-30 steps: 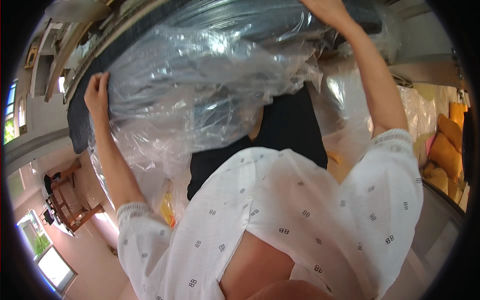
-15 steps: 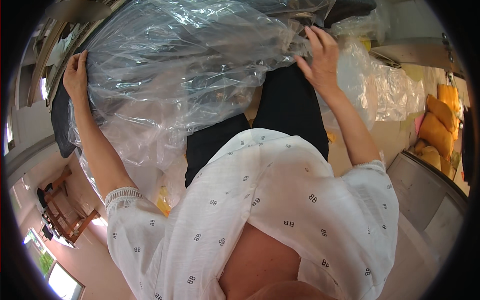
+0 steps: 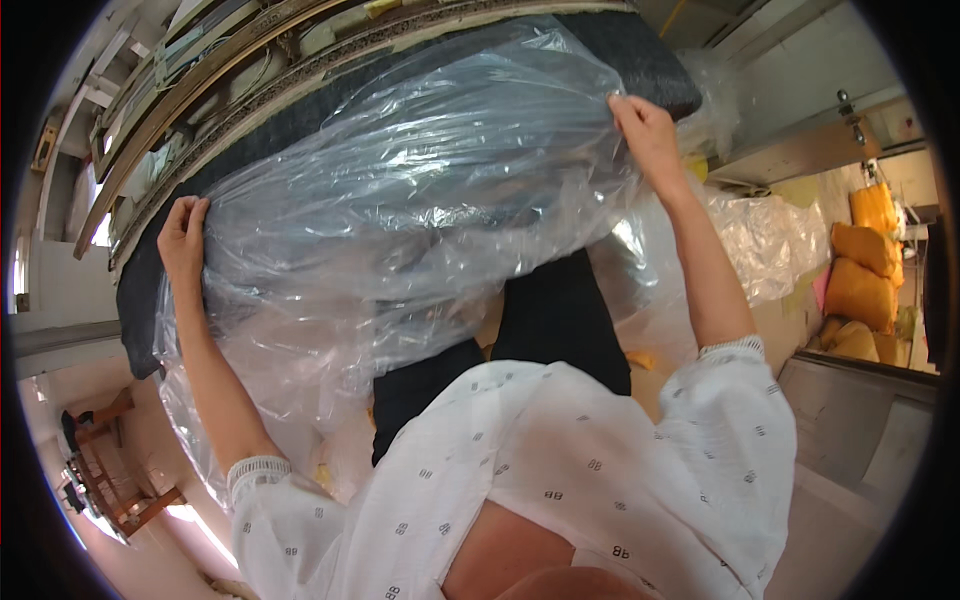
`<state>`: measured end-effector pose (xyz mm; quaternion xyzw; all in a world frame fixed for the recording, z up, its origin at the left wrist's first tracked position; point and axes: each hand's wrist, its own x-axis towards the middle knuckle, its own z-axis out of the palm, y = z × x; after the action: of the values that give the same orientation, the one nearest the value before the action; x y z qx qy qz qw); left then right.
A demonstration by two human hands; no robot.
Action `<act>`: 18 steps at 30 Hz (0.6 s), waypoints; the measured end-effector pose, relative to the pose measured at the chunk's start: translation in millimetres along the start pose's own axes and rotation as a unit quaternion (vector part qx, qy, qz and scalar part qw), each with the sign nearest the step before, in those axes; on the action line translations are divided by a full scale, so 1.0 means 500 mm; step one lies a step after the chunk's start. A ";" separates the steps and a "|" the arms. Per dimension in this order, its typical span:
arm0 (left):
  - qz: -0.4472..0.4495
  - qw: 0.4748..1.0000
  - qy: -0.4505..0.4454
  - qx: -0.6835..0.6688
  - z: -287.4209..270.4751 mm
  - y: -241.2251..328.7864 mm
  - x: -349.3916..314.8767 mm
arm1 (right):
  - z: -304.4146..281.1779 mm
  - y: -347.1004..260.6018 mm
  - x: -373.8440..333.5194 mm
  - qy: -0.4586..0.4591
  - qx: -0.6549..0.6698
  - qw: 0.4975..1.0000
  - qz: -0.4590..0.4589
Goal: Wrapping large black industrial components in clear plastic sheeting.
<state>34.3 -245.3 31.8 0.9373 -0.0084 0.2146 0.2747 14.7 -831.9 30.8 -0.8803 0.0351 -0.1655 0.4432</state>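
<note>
A large clear plastic sheet (image 3: pixel 420 170) stretches between my two hands over a dark cloth-covered work surface (image 3: pixel 640 60). My left hand (image 3: pixel 183 235) pinches the sheet at its left side, close to the edge of the dark cloth. At the upper right, my right hand (image 3: pixel 645 135) is closed on the sheet's far right corner. The plastic is drawn fairly taut between the hands, with many fine creases. Its near part hangs down loosely over the front, against my black trousers.
Behind the dark surface runs a long machine frame with rails (image 3: pixel 190 130). A wooden stool (image 3: pixel 120 465) stands on the floor at the left. More clear plastic (image 3: pixel 765 240) lies on the right, with orange bundles (image 3: pixel 865 270) beyond. A grey cabinet (image 3: pixel 850 410) is at the right.
My right hand has gone from spread fingers to gripping the sheet's corner. The sheet is pulled flatter, baring more dark cloth behind it. My view has shifted, showing more of the machine frame.
</note>
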 end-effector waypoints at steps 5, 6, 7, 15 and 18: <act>-0.005 0.991 -0.013 -0.131 0.002 0.001 0.004 | -0.002 -0.021 0.026 -0.010 -0.060 0.997 0.057; -0.011 0.995 -0.004 -0.098 0.002 0.004 0.003 | 0.001 -0.027 0.035 -0.007 -0.106 0.993 0.051; -0.017 0.994 -0.003 -0.104 0.007 -0.006 0.004 | 0.001 -0.036 0.042 -0.005 -0.109 0.993 0.051; -0.018 0.993 -0.008 -0.118 0.007 -0.014 0.004 | 0.021 -0.063 0.167 0.070 -0.412 0.893 -0.167; -0.025 0.993 -0.014 -0.113 0.000 -0.025 0.005 | 0.062 -0.095 0.167 0.026 -0.422 0.877 -0.229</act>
<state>38.2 -234.6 26.3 0.9028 -0.0134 0.1925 0.3843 99.5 -796.8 72.9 -0.9625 -0.0897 -0.2550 -0.0220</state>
